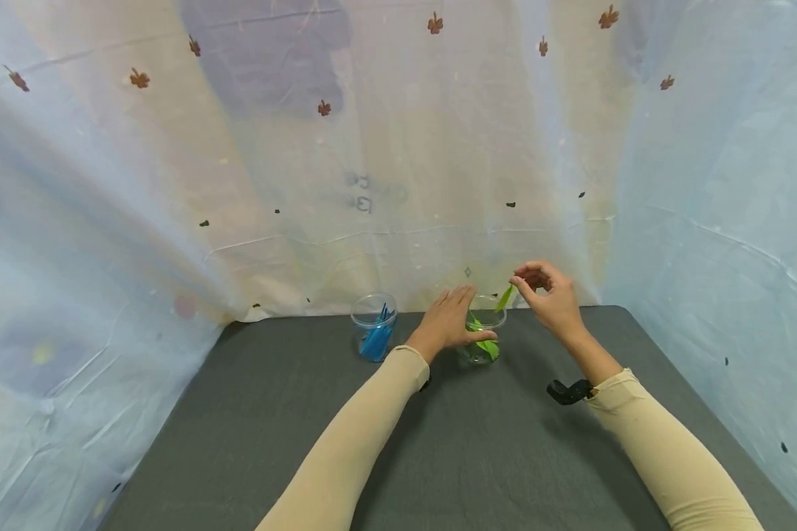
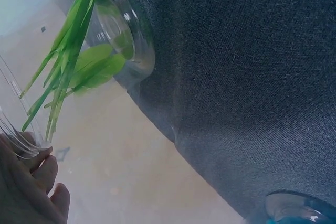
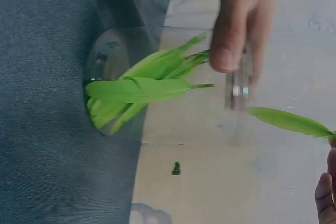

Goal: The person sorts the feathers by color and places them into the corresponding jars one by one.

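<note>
A clear plastic cup (image 3: pixel 107 51) stands upright on the dark table with several green feathers (image 3: pixel 147 90) inside, their quills pointing up. My left hand (image 1: pixel 446 322) grips this cup near its rim, thumb on the near side and fingers around the far side. Between the thumb and fingers of my right hand (image 1: pixel 551 301) a single green feather (image 3: pixel 291 121) is pinched by one end. That feather slants down beside the cup's rim, its lower end close to the opening.
A second clear cup (image 1: pixel 367 297) holding blue feathers (image 1: pixel 376 341) stands to the left of my left hand. The dark cloth-covered table (image 1: pixel 285 442) reaches back to a patterned curtain (image 1: pixel 398 169), which also hangs along both sides.
</note>
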Motion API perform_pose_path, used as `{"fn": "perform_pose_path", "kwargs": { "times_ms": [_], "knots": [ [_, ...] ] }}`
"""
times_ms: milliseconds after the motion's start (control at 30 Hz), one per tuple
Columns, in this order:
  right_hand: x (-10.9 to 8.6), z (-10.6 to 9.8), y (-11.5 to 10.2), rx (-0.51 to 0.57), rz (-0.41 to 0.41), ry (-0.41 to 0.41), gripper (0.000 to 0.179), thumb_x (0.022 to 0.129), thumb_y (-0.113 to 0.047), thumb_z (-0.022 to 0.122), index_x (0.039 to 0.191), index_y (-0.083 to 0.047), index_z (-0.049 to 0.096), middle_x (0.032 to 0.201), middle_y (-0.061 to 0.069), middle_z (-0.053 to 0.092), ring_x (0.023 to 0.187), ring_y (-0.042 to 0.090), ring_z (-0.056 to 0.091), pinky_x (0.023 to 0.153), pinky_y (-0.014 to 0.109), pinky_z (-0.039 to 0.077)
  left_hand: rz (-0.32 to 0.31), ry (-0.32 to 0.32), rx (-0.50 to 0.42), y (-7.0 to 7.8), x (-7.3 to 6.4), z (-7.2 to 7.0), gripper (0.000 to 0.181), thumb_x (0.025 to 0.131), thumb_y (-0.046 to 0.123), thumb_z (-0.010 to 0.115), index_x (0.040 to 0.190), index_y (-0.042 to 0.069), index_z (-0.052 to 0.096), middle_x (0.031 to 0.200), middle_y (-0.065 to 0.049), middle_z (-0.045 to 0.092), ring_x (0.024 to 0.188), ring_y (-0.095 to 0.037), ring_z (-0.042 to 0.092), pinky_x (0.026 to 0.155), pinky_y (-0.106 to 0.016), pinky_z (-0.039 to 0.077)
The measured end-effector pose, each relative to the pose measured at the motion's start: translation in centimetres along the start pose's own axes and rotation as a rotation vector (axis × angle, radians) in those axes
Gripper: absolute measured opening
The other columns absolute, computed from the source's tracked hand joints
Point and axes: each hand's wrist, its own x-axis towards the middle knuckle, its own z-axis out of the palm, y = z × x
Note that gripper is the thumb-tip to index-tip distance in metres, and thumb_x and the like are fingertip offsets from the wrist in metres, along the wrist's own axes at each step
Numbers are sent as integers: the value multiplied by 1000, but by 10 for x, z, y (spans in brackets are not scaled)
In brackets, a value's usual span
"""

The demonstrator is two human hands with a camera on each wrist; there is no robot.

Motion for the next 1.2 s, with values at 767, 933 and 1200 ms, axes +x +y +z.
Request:
{"fn": "perform_pose_path", "kwargs": {
  "times_ms": [767, 933, 1200],
  "knots": [
    [-15, 19, 20, -135, 136, -228, 15, 100, -7, 78, 113, -3, 75, 97, 11, 77, 70, 19, 63, 60, 25, 49, -1, -6, 0, 3, 0, 0, 112, 93, 84, 56, 174, 17, 18, 179, -1, 22, 165, -20, 20, 135, -41, 12],
    [-16, 21, 22, -130, 132, -249, 14, 100, -6, 78, 113, -3, 74, 97, 12, 77, 75, 22, 67, 64, 25, 52, 6, 8, -10, 2, -1, -1, 111, 94, 83, 58, 174, 16, 19, 179, -2, 23, 165, -20, 22, 135, -42, 13],
    [-18, 24, 25, -158, 154, -288, 15, 101, -7, 77, 115, -5, 72, 103, 12, 76, 84, 20, 69, 73, 24, 55, -2, -3, -18, 2, -1, -2, 111, 94, 80, 60, 174, 17, 18, 179, -2, 21, 165, -20, 19, 135, -44, 12]
  ]
}}
